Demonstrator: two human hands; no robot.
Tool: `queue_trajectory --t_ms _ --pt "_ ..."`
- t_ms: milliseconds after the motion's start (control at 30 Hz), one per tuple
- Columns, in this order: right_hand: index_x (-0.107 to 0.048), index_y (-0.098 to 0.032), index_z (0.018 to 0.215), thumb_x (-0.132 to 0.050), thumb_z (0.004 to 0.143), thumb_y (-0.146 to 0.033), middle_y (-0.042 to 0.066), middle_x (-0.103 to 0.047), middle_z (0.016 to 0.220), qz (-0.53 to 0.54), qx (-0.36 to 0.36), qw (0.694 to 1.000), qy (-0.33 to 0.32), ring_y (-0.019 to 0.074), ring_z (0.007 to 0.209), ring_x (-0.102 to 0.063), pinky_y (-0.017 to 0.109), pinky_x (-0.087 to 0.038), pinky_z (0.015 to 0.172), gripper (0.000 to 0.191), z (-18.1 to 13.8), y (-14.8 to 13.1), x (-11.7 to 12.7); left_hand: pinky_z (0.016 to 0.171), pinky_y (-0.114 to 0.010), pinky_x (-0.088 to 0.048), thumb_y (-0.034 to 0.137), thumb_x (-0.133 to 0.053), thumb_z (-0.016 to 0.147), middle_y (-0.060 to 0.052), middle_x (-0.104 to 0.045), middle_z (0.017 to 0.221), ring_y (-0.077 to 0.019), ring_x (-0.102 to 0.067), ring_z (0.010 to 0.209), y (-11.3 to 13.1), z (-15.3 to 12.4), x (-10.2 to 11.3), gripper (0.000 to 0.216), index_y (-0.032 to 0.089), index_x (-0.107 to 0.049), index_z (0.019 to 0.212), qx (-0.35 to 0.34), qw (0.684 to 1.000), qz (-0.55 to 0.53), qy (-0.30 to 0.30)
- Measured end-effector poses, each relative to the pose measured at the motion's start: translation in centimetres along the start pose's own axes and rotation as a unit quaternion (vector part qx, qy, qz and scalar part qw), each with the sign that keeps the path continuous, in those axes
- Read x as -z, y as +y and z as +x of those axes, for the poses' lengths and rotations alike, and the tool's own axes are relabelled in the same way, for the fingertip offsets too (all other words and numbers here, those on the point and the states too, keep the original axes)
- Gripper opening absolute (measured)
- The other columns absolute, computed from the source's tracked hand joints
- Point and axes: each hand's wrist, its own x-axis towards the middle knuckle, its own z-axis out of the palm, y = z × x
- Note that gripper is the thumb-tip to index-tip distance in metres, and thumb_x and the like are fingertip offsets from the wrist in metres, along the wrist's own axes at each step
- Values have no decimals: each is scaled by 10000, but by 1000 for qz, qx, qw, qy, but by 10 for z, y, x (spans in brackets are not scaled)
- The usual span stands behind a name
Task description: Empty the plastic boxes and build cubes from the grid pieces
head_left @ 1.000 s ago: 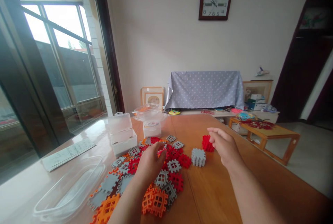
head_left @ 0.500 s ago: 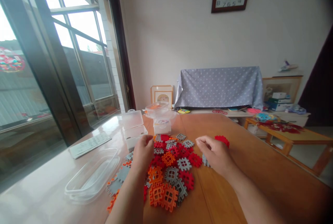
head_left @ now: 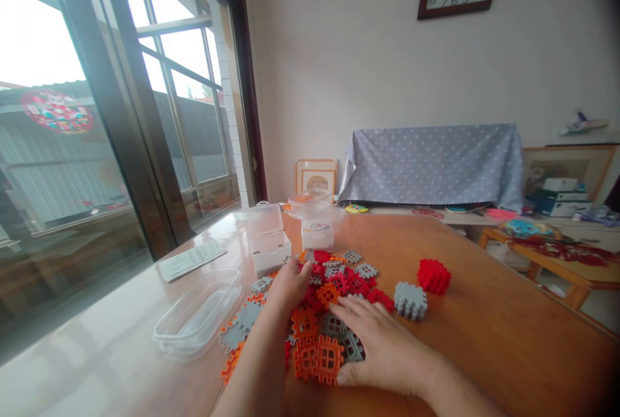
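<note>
Interlocking plastic tiles in red, grey and orange lie in a loose pile [head_left: 329,294] on the wooden table. My left hand [head_left: 290,284] is at the far left part of the pile, thumb and fingertips a little apart with no tile visible between them; its palm side is hidden. My right hand [head_left: 387,339] spreads open over the near right of the pile. Its thumb is beside an orange window tile [head_left: 328,360], and its fingers lie over grey window tiles [head_left: 334,325]. Right of the pile stand a grey tile stack [head_left: 411,301] and a red tile stack [head_left: 434,276].
Clear nested trays [head_left: 194,320] and a printed sheet [head_left: 192,261] lie at left on the table. A lidded white box [head_left: 271,252] stands open behind the pile, beside another small box [head_left: 317,237] and a clear container [head_left: 314,207]. A low side table [head_left: 547,255] is at right.
My right hand has moved left from the stacks onto the pile and opened, leaving the grey stack in full view. My left hand's thumb and fingers have parted. The view has turned left.
</note>
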Motion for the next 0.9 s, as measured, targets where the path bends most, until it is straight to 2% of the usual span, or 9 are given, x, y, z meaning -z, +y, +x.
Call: queue_trajectory --t_ms 100,167,300,467,567,700,900 --pt "-370 -347 1553 -736 720 -640 88 -276 1661 -8 -12 1000 19 378 1524 -204 609 -125 1215 955 4 3 -2 857 -337 -466 653 -450 896 -111 -741 1012 -285 -657 993 2 -1 0 556 168 -689 1029 -17 998 -50 -15" --pt "-457 -345 1507 -748 727 -588 95 -348 1629 -12 -4 999 40 382 1498 -265 610 -165 1201 868 5 4 -4 807 -331 -481 695 -504 854 -92 -737 941 -267 -657 926 4 -4 0 581 168 -696 1007 -15 989 -147 -25" --pt "-569 -345 1419 -786 711 -505 91 -489 1538 -9 34 996 80 368 1427 -385 560 -250 1176 757 7 6 -7 769 -339 -494 690 -648 769 -112 -722 950 -234 -662 855 4 -4 0 586 165 -690 1025 47 925 -377 -22" --pt "-625 -314 1365 -745 774 -537 95 -603 1422 8 50 991 123 334 1311 -516 478 -371 1115 643 9 6 -8 735 -303 -486 630 -678 768 -129 -724 1019 -200 -676 842 1 3 3 554 152 -678 1048 134 863 -487 30" --pt "-674 -284 1293 -657 865 -501 91 -666 1321 28 45 982 184 286 1203 -592 411 -442 1046 480 13 8 -8 732 -291 -482 596 -660 785 -120 -736 1009 -190 -685 848 1 6 6 503 150 -670 1018 175 834 -521 57" --pt "-702 -254 1221 -571 922 -370 85 -704 1233 22 31 967 252 260 1153 -612 383 -456 1016 347 25 13 -10 763 -305 -477 562 -579 846 -102 -735 1057 -195 -688 928 -3 11 9 431 183 -648 1039 203 827 -512 112" --pt "-663 -257 1261 -537 911 -305 75 -698 1258 -8 -6 969 249 254 1166 -626 365 -448 996 375 59 6 -6 789 -342 -498 518 -472 915 -100 -698 1119 -210 -666 995 -12 21 4 365 206 -618 1038 248 821 -489 158"
